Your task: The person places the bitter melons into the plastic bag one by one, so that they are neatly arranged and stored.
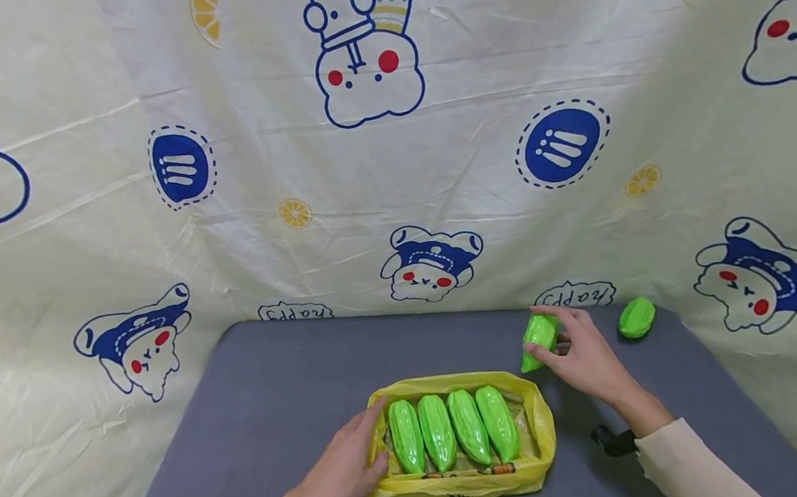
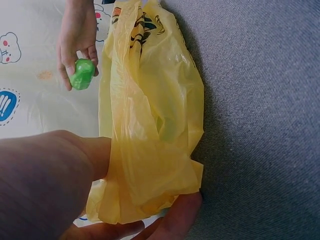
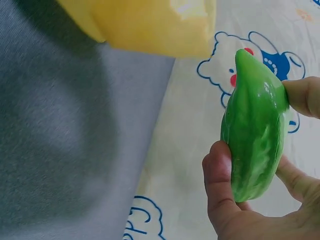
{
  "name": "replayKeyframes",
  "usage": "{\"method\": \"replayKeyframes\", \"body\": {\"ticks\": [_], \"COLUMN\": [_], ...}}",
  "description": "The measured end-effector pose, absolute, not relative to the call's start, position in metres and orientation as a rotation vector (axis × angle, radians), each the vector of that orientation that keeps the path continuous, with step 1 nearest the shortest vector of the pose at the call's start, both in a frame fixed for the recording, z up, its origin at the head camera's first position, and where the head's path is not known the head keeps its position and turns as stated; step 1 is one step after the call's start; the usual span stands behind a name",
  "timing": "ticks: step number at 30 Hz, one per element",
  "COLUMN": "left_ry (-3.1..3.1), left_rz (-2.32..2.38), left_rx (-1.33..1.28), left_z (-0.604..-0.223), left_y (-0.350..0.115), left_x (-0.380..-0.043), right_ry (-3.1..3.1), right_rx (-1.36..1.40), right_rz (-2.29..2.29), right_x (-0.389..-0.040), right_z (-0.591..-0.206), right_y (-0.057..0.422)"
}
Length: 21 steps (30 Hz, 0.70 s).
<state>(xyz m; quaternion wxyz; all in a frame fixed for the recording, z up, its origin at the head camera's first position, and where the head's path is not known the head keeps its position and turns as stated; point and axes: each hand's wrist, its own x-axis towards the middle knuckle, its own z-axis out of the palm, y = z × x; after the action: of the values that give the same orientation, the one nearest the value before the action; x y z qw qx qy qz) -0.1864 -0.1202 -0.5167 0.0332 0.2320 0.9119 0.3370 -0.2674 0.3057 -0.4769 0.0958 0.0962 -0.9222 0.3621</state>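
Note:
In the head view, several glossy green ridged gourds lie side by side inside a yellow plastic bag, whose mouth faces up. My left hand holds the bag's left side. Its thumb goes behind the yellow plastic in the left wrist view, with fingers round the bag's end. Beyond the bag's far right corner, my right hand pinches another green gourd between thumb and fingers. This gourd has a pointed tip and is held raised, apart from the bag.
One more green gourd lies at the table's far right corner. The grey table ends at a pale printed curtain behind it. A black strap-like piece is by my right wrist.

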Motion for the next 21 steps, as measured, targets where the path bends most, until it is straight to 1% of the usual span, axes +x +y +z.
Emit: {"method": "replayKeyframes", "body": {"ticks": [13,21], "left_ry": [2.821,2.848], "left_rz": [1.039,1.044], "left_rx": [0.708,0.724], "left_z": [-0.515,-0.517], "left_y": [-0.12,-0.12], "left_x": [-0.186,-0.186], "right_ry": [-2.714,-2.734], "right_rx": [0.356,0.401], "right_rz": [1.106,1.077], "right_x": [-0.255,-0.248], "right_z": [-0.462,-0.461], "right_y": [0.285,0.272]}}
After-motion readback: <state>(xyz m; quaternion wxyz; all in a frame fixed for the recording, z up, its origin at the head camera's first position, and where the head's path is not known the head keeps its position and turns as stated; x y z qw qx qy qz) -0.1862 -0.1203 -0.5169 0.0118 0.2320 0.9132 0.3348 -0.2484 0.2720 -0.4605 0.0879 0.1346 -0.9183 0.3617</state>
